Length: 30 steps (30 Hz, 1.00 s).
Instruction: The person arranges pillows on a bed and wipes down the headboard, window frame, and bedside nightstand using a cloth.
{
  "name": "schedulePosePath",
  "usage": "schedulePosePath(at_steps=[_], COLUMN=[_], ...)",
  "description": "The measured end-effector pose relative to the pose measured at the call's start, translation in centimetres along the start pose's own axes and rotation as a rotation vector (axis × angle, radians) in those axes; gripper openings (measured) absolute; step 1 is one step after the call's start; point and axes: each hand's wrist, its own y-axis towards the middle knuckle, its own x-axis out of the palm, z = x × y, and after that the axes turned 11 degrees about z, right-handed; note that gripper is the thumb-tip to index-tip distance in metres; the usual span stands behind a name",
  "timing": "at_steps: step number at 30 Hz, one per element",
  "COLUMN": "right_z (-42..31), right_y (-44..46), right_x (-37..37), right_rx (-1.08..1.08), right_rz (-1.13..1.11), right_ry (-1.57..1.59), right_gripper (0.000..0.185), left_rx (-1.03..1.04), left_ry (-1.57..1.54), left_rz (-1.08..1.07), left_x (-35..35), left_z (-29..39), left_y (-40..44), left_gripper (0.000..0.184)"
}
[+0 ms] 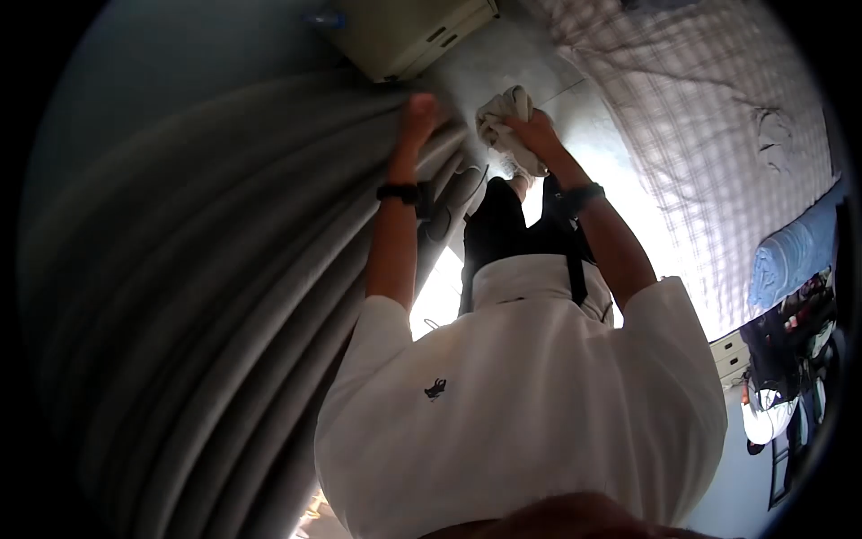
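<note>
My right hand [533, 131] grips a bunched, light beige cloth [505, 117] above the floor, with the fingers wrapped into its folds. My left hand [418, 119] is raised beside the top of the long grey curtain [269, 234]; it is blurred, and its fingers cannot be made out. Each wrist carries a dark band. The cloth hangs in front of my lower legs and is apart from my left hand.
A beige cabinet [404, 36] stands at the top, beyond my left hand. On the right is a bed with a checked sheet [682, 162] and a folded blue blanket [792, 256]. Dark items hang at the far right. Pale floor [575, 117] shows between bed and curtain.
</note>
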Motion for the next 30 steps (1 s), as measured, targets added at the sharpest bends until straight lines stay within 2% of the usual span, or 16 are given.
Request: schedulePosePath(at_steps=[1, 2, 3, 5, 7, 10, 12, 14, 16, 18, 20, 21, 23, 24, 26, 30], right_z=[1.0, 2.5, 5.0, 6.9, 8.2, 9.2, 10.3, 9.5, 9.1, 10.0, 10.1, 11.9, 13.2, 12.2, 12.2, 13.2], right_y=[1.5, 3.0, 5.3, 6.2, 11.6, 18.4, 19.2, 22.1, 26.1, 30.6, 34.2, 36.6, 42.7, 44.1, 43.1, 41.2], right_x=[0.5, 0.7, 1.3, 1.7, 3.2, 5.8, 7.9, 8.5, 8.4, 8.5, 7.7, 8.3, 9.0, 9.1, 10.8, 14.2], right_rx=[0.036, 0.056, 0.111, 0.078, 0.043, 0.025, -0.283, -0.277, -0.286, -0.145, -0.259, -0.251, -0.433, -0.464, -0.399, -0.428], right_rz=[0.065, 0.115, 0.163, 0.157, 0.166, -0.018, -0.244, -0.227, -0.224, 0.070, -0.123, -0.157, 0.078, 0.081, 0.369, 0.329], right_ry=[0.022, 0.034, 0.003, 0.190, 0.237, 0.061, -0.477, -0.488, -0.516, -0.143, -0.199, -0.187, -0.161, -0.162, -0.254, -0.151], right_gripper=[0.046, 0.045, 0.041, 0.040, 0.041, 0.045, 0.050, 0.053, 0.056, 0.057, 0.056, 0.056, 0.053, 0.053, 0.053, 0.055], left_rx=[0.059, -0.080, 0.111, 0.188, 0.212, 0.315, 0.370, 0.540, 0.571, 0.551, 0.761, 0.739, 0.633, 0.644, 0.628, 0.398], left_ry=[0.300, 0.200, 0.392, 0.292, 0.312, 0.340, 0.349, 0.528, 0.580, 0.659, 0.733, 0.764, 0.388, 0.380, 0.788, 0.634], left_rz=[0.128, 0.081, 0.314, 0.362, 0.348, 0.300, 0.283, 0.397, 0.487, 0.573, 0.530, 0.524, 0.557, 0.586, 0.846, 0.787], left_x=[1.4, 1.0, 2.8, 4.4, 4.9, 6.5, 6.9, 8.9, 9.5, 11.0, 9.8, 9.0, 8.6, 8.6, 8.8, 8.7], left_z=[-3.9, -2.5, -7.1, -11.7, -10.6, -11.2, -13.0, -14.8, -15.0, -17.3, -21.0, -21.3, -16.7, -14.2, -12.2, -11.3], left_y=[3.6, 5.4, 7.9, 9.3, 12.2, 18.1, 17.9, 19.8, 20.2, 21.8, 23.2, 22.0, 22.0, 22.7, 21.0, 20.5], left_gripper=[0.040, 0.035, 0.036, 0.039, 0.042, 0.047, 0.050, 0.054, 0.057, 0.061, 0.068, 0.068, 0.056, 0.056, 0.034, 0.038])
